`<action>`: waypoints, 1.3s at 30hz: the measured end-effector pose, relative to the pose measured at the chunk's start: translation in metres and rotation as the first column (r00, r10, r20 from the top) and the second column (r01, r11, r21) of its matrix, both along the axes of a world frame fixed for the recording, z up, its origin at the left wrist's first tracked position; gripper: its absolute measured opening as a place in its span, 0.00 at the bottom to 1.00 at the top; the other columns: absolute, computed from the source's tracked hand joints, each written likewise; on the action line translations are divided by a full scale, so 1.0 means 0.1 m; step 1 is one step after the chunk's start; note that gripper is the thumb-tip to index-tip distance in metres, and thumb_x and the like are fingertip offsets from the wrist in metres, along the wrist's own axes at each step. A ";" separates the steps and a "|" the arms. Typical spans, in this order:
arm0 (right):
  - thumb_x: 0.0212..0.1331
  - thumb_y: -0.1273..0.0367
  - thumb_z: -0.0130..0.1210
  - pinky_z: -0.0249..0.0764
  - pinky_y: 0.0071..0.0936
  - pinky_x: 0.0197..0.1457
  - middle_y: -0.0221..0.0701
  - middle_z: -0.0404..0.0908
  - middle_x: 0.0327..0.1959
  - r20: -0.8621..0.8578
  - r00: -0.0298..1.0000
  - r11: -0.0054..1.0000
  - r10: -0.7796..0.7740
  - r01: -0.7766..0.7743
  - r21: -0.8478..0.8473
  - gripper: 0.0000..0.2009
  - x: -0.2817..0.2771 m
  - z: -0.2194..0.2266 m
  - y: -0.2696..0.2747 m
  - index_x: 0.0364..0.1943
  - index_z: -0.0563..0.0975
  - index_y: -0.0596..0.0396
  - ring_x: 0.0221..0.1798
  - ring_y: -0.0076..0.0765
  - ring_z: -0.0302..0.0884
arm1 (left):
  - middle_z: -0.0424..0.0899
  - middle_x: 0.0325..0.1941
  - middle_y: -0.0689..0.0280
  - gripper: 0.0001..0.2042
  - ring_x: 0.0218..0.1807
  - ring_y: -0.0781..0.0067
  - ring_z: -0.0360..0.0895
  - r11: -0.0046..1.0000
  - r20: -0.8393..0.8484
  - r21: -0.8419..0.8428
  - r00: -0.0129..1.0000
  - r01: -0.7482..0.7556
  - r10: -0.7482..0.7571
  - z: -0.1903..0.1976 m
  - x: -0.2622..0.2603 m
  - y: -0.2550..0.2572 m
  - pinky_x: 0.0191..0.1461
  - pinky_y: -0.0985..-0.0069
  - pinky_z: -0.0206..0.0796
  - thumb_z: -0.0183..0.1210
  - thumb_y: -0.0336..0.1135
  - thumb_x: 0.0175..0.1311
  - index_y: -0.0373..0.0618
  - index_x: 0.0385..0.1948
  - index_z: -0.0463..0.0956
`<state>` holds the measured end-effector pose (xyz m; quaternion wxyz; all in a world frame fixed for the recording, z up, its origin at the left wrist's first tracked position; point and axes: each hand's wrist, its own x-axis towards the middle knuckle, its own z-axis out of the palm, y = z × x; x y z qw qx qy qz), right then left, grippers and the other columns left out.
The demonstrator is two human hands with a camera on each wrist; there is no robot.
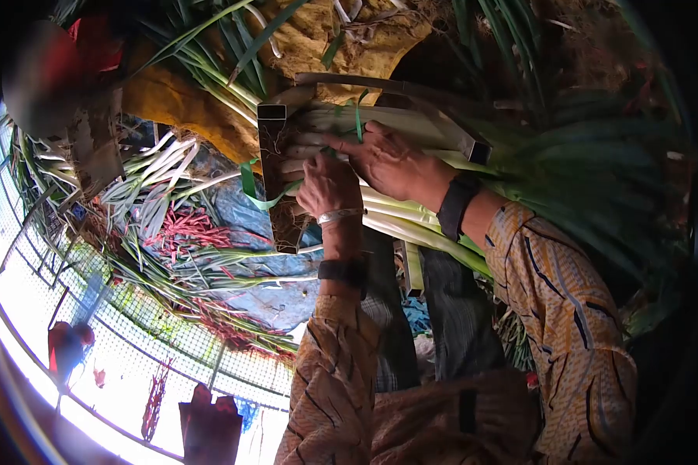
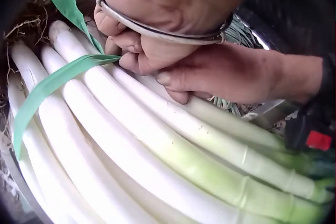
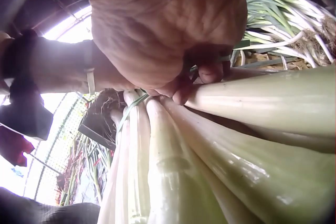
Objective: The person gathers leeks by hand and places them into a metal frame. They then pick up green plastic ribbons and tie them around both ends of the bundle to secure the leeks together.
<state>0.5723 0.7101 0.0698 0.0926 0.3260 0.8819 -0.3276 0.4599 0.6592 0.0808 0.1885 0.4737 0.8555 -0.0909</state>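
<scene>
both hands' fingers pinch the green strap (image 2: 50, 85) around the leek bundle (image 2: 157, 155); if either hand's pinch loosens, the strap could slip and the stalks splay.

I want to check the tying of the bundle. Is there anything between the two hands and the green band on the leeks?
Nothing visible is in the way. The left hand pinches the green band directly where it crosses the white leeks. The right hand rests on the same bundle right beside it, fingers touching the stalks.

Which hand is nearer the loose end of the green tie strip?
Left. The left hand pinches the green strip beside its loose end; the right hand rests farther along the leek bundle.
</scene>
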 end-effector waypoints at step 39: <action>0.67 0.69 0.42 0.62 0.22 0.37 0.25 0.57 0.21 -0.349 0.934 0.965 -0.076 0.157 0.211 0.06 0.02 -0.45 -0.24 0.36 0.71 0.51 0.26 0.23 0.59 | 0.77 0.22 0.65 0.06 0.21 0.79 0.72 0.954 0.717 0.131 0.639 0.269 -0.279 0.92 -0.61 0.38 0.26 0.80 0.65 0.54 0.27 0.58 0.43 0.34 0.79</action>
